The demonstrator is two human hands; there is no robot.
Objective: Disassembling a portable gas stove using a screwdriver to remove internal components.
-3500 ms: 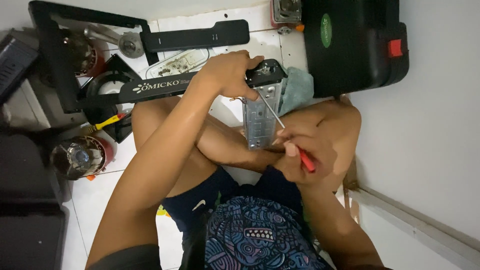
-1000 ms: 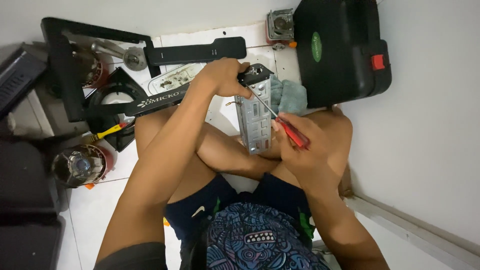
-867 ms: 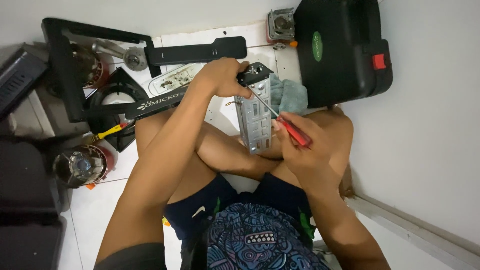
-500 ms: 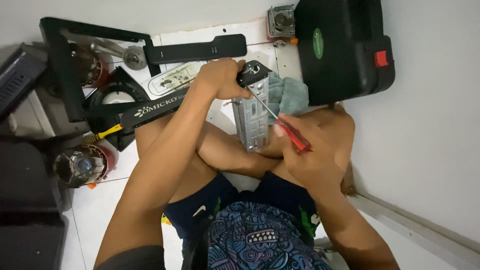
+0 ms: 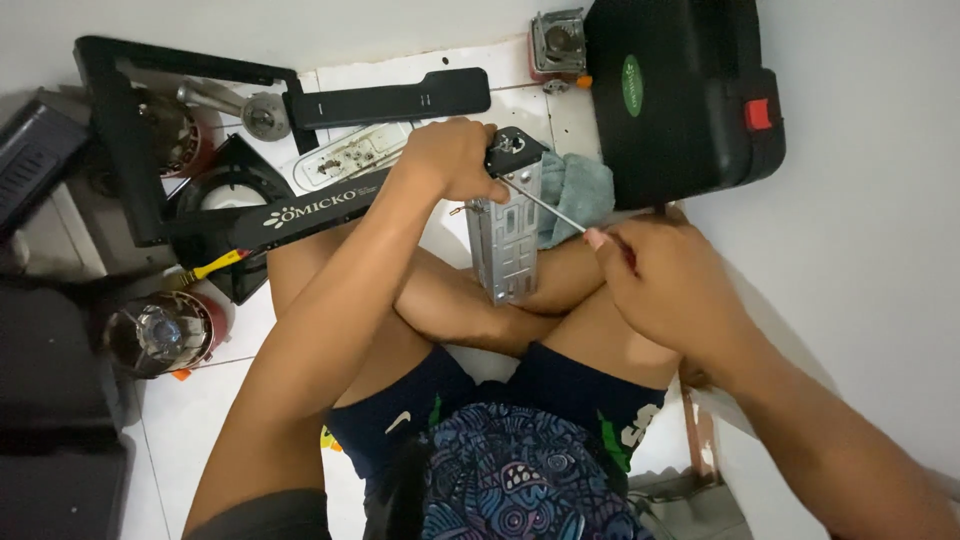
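plainly, the person sits cross-legged on the floor [image 5: 200,420], and a metal bracket [image 5: 507,245] stands upright on the crossed shins, likely so the legs brace it. the left hand [image 5: 455,158] is closed over the bracket's top, by its black cap [image 5: 515,152], pinning it steady. the right hand [image 5: 665,285] is closed around the handle of a screwdriver [image 5: 545,203], whose thin shaft slants up and left so the tip meets the bracket just under the cap; the handle itself is hidden in the fist. a blue-grey cloth [image 5: 578,190] lies just behind the bracket.

the floor is white tile, crowded with parts: a long black bar [image 5: 390,98] and a black frame [image 5: 120,130] to the upper left, a round metal part [image 5: 155,330] near the left knee, a small motor [image 5: 557,40] by the wall. a black case [image 5: 680,95] with a red latch sits at the upper right, against a pale wall [image 5: 860,200].
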